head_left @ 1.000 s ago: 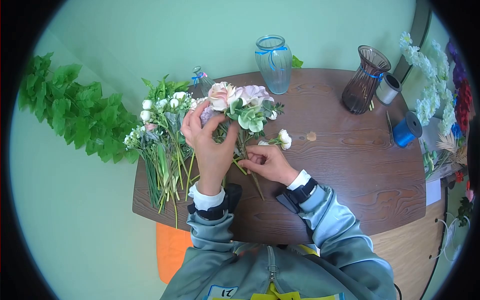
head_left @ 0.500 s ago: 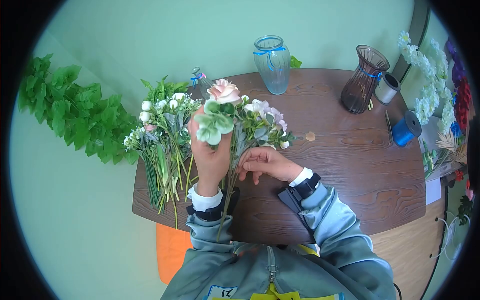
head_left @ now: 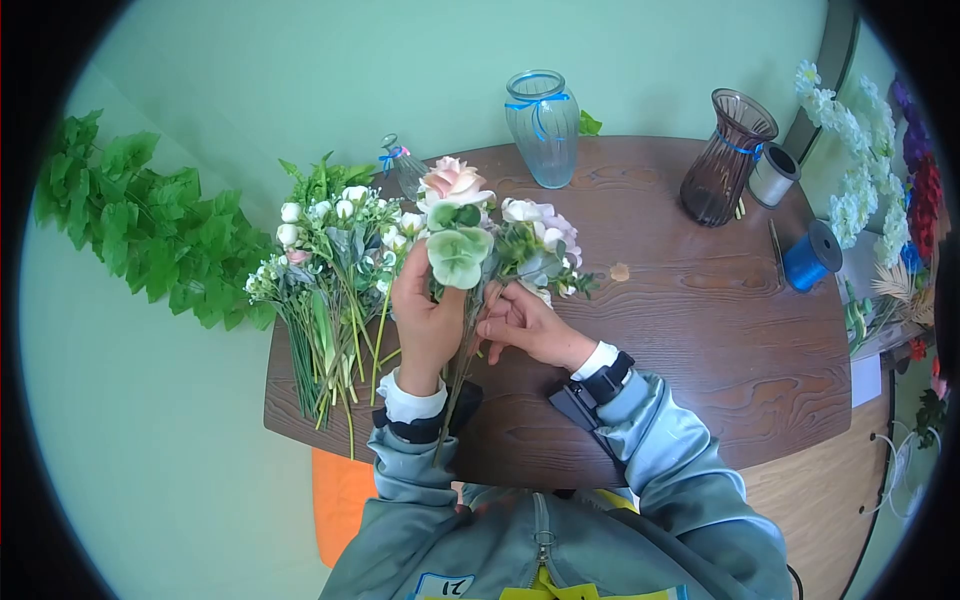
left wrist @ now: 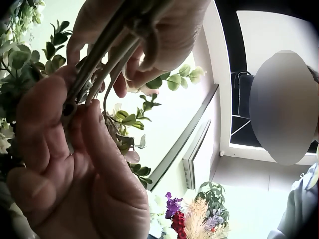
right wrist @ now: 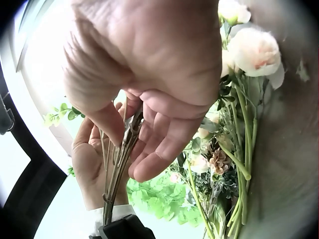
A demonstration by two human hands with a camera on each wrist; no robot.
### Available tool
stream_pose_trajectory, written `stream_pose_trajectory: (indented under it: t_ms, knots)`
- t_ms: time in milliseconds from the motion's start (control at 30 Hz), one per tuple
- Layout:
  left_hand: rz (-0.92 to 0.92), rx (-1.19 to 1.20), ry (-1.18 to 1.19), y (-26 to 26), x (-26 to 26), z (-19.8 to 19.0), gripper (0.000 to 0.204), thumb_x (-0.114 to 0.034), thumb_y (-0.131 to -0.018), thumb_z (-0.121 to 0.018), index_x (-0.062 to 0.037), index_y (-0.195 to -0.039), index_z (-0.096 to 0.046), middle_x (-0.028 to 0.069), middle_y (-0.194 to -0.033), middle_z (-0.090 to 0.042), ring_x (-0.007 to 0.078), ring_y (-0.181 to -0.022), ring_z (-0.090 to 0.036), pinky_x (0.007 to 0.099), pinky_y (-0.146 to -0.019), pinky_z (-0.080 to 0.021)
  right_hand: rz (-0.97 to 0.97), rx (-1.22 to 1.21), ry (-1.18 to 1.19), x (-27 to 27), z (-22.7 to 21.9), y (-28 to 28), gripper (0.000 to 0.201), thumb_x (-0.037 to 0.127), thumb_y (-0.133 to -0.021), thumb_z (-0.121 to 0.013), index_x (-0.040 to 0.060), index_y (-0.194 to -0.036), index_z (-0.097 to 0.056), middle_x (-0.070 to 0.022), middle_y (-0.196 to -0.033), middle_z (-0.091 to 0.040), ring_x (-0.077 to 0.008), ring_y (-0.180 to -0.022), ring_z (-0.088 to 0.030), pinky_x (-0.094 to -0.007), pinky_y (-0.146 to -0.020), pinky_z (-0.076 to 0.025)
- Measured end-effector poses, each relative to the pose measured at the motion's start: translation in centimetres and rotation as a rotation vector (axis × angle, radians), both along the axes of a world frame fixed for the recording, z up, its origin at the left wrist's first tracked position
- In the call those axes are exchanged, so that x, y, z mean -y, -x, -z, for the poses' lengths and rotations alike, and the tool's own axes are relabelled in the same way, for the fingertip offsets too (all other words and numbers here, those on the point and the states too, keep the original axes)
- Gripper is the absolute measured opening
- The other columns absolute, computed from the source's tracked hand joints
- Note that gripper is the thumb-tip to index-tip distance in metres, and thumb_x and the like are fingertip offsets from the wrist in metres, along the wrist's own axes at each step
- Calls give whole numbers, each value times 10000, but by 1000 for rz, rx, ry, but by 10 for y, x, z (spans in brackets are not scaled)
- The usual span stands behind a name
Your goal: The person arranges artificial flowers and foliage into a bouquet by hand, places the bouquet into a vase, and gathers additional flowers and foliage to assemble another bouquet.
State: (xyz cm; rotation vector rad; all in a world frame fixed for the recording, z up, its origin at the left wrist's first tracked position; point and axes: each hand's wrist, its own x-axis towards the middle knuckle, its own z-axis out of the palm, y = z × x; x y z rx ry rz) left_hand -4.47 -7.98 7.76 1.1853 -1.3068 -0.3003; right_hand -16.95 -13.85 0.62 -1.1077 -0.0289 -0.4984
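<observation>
My left hand [head_left: 425, 325] grips a small bunch of artificial flowers below the heads, its thumb and fingers about the stems [left wrist: 107, 50] in the left wrist view. On the bunch are a pale pink rose [head_left: 455, 183], a green leaf cluster [head_left: 460, 258] and lilac-white blooms [head_left: 545, 225] leaning right. From the right, my right hand [head_left: 540, 330] pinches the same stems just under the heads. In the right wrist view its thumb and fingers lie on either side of the thin brown stems [right wrist: 117, 174]. Stem ends slant down over my left wrist.
Loose flowers with long green stems [head_left: 335, 310] lie at the table's left. Behind stand a small glass bottle [head_left: 408, 170], a clear vase [head_left: 545, 130] and a brown vase [head_left: 722, 170]. A white spool [head_left: 776, 178] and blue ribbon spool [head_left: 812, 258] stand at right.
The bunch has turned in my hands: lilac-white blooms have swung right and stem ends left. My left hand has come down from the blooms to the stems; my right hand has shifted its hold.
</observation>
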Motion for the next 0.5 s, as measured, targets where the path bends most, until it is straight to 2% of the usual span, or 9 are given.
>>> stream_pose_trajectory:
  t_ms: [33, 100, 133, 233, 267, 400, 433, 500]
  knots:
    - [0, -3, -1, 2, 0, -1, 183, 22, -806, -536, 13, -988, -553, 58, -911, -606, 123, -820, -565, 243, -752, -432, 2, 24, -9, -1, -1, 1, 215, 100, -892, -507, 49, -1051, -371, -99, -967, -564, -183, -809, -620, -243, -576, -517]
    - [58, -162, -44, 6, -3, -4, 169, 13, -831, -534, 20, -999, -549, 55, -904, -609, 106, -827, -560, 249, -752, -440, -20, 10, -10, -2, -5, 2, 224, 95, -893, -504, 41, -1063, -369, -102, -969, -560, -183, -797, -618, -249, -576, -517]
    - [102, -126, -84, 5, -4, -6, 176, 11, -848, -526, 15, -1023, -545, 54, -917, -606, 101, -841, -557, 251, -760, -444, -41, 1, -7, -2, -6, 2, 232, 91, -893, -500, 33, -1075, -368, -105, -971, -555, -183, -785, -616, -255, -577, -517]
    - [84, -121, -202, 15, -9, -9, 213, -8, -830, -559, 14, -1041, -546, 66, -906, -609, 117, -832, -566, 259, -751, -449, -71, -20, 17, -2, -4, 2, 253, 90, -891, -503, 27, -1096, -368, -105, -960, -560, -183, -777, -617, -266, -577, -517]
    - [56, 76, -233, 5, -7, 0, 253, -26, -809, -586, 11, -1057, -548, 79, -892, -610, 136, -814, -577, 272, -734, -455, -87, -28, 23, -1, -4, 3, 255, 87, -887, -509, 27, -1093, -371, -103, -947, -563, -182, -772, -617, -271, -578, -516]
    - [31, 185, -109, 9, -8, 0, 257, -22, -793, -596, 12, -1044, -555, 83, -862, -613, 145, -792, -586, 278, -721, -459, -139, -13, 5, 0, 2, 3, 268, 79, -880, -518, 29, -1097, -369, -95, -922, -562, -171, -741, -612, -273, -578, -506]
    - [27, 183, -110, 8, -9, -1, 257, -22, -793, -596, 12, -1044, -555, 83, -862, -613, 145, -792, -586, 278, -721, -459, -143, -7, -12, 0, 3, 4, 263, 83, -885, -508, 31, -1100, -367, -83, -895, -552, -157, -715, -596, -273, -576, -498]
    - [94, 19, -161, 3, -11, -4, 235, -8, -787, -595, 8, -1020, -565, 80, -864, -619, 144, -762, -587, 271, -697, -459, -146, -1, -27, 1, 3, 4, 257, 87, -890, -499, 34, -1103, -366, -70, -868, -542, -143, -690, -580, -272, -574, -490]
